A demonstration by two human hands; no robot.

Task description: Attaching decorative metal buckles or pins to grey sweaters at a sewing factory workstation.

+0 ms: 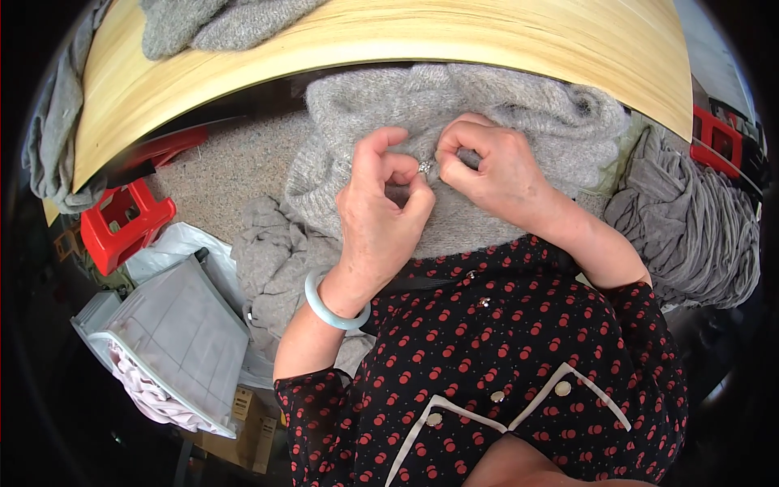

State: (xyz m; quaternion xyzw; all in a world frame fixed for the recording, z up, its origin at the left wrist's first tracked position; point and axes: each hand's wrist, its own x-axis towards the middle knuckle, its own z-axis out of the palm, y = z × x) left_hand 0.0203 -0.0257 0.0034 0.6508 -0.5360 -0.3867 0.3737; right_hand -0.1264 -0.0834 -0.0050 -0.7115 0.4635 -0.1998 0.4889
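Knitwear (361,109), fuzzy and grey, lies beneath left fingers (369,158) clamped on a glittery piece (423,167), right fingers (466,136) pinched together.

Tiny silvery piece (424,167), exact kind unclear

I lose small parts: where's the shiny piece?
Head view, above centre, slightly right: the shiny piece is between the left hand and right hand, over the grey knit.
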